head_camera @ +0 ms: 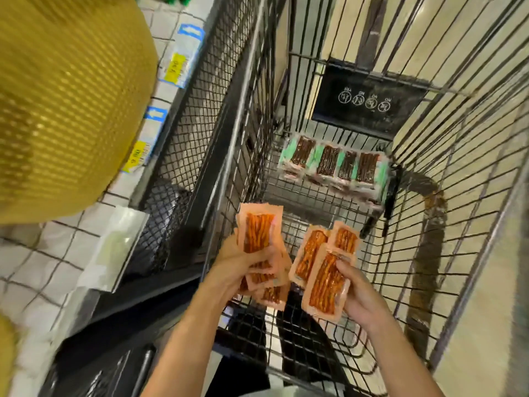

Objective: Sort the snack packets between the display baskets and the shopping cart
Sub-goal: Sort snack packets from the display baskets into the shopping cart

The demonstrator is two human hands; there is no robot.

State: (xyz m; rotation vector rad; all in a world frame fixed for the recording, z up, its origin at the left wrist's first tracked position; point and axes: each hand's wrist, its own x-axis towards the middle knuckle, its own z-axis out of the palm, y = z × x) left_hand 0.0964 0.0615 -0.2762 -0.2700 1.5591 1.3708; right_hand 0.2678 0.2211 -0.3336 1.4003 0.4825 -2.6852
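My left hand (239,262) grips a stack of several orange snack packets (259,233), fanned out above the near end of the shopping cart (463,156). To its right, my right hand (362,299) holds another bunch of orange snack packets (325,273), thumb across the front one. Both bunches hang over the cart's wire floor. A row of several green-edged packets with dark sticks (335,164) lies flat on the cart floor at its far end.
A gold mesh display basket (68,104) fills the upper left, over a white wire shelf with yellow price tags (174,70). A dark mesh rack (183,133) stands between shelf and cart. A black warning plate (366,101) hangs at the cart's far end.
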